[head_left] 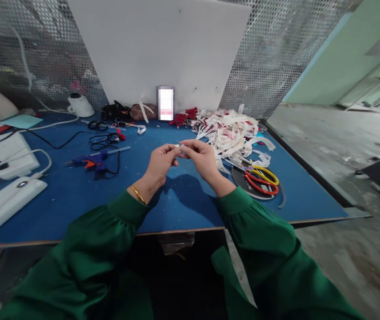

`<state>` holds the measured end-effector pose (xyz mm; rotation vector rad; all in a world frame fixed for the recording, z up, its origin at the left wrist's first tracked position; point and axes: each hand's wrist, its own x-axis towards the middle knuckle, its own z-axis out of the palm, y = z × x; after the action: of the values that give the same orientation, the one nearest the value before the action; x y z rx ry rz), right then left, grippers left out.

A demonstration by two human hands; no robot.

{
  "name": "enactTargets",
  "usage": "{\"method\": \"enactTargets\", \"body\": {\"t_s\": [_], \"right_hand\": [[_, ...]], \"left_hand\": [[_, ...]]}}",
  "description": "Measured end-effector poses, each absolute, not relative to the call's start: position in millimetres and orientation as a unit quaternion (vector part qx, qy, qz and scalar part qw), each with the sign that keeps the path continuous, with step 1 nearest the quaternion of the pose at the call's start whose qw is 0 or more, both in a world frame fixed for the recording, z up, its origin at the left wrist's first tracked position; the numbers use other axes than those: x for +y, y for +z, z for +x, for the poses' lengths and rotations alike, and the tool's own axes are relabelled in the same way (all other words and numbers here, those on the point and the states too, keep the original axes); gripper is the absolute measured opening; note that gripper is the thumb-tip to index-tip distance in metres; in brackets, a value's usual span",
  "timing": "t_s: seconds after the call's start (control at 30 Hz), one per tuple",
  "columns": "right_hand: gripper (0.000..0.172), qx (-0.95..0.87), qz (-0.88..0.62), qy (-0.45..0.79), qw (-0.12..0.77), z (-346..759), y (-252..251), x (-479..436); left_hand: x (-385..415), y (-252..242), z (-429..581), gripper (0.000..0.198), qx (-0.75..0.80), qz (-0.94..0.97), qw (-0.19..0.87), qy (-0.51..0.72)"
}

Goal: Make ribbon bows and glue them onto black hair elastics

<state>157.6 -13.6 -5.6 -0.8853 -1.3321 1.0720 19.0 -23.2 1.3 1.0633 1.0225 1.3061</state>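
Head view: I see both hands raised just above the blue table (pixel 76 200), near its middle. The left hand (pixel 161 162) and the right hand (pixel 201 158) meet at the fingertips. Each pinches one end of a short white strip (pixel 180 146) between thumb and forefinger, so both grips are closed on it. The strip hangs in the air between the two hands, clear of the table. A gold bangle (pixel 138 194) sits on the left wrist, and both arms wear green sleeves (pixel 263 240).

For containers, I find only one: a white cup (pixel 80 106) at the back left, with something pink sticking out of its top. That part is too blurred for me to tell what it is. A dark round disc (pixel 239 178) lies just to the right of the right hand. Two pairs of scissors rest on it, overlapping: one with yellow handles (pixel 268 172) and one with red handles (pixel 259 186).

Counting the rest, one blue glue gun (pixel 91 160) lies to the left of the left hand, with a black cord (pixel 105 142) looped behind it. One loose heap of white strips (pixel 230 131) spreads behind the right hand, too many for me to count, with red scraps (pixel 183 118) at its back edge. One white board (pixel 163 49) leans against the mesh wall (pixel 276 53). Two flat white devices (pixel 3 202) with cables lie at the far left.
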Motion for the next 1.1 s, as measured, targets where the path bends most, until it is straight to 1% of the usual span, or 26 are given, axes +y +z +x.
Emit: {"method": "enactTargets", "body": {"t_s": [0.1, 0.17, 0.4, 0.57, 0.83, 0.97, 1.1], "right_hand": [[0.008, -0.587, -0.397, 0.415, 0.571, 158.5, -8.6, -12.3], [0.005, -0.593, -0.406, 0.383, 0.581, 159.5, -10.4, -10.8], [0.005, -0.557, -0.389, 0.393, 0.619, 158.6, -11.6, -10.0], [0.006, -0.613, -0.406, 0.328, 0.593, 159.8, -13.6, -10.0], [0.006, -0.645, -0.421, 0.293, 0.567, 162.5, -11.6, -9.2], [0.005, -0.634, -0.42, 0.306, 0.573, 162.4, -9.4, -10.9], [0.006, -0.595, -0.411, 0.365, 0.586, 159.9, -10.1, -11.7]], "left_hand": [[-23.4, 1.3, 19.8, 0.014, 0.439, 0.466, 0.533, 0.553], [-23.6, 1.2, 20.5, 0.016, 0.436, 0.473, 0.531, 0.552], [-25.6, 1.5, 20.9, 0.026, 0.425, 0.416, 0.587, 0.549], [-25.0, 0.3, 19.6, 0.026, 0.435, 0.385, 0.609, 0.54], [-26.9, 1.2, 22.4, 0.019, 0.431, 0.479, 0.529, 0.552], [-27.6, 2.8, 23.2, 0.017, 0.428, 0.479, 0.523, 0.56], [-27.4, 3.0, 24.0, 0.02, 0.417, 0.447, 0.557, 0.563]]}}
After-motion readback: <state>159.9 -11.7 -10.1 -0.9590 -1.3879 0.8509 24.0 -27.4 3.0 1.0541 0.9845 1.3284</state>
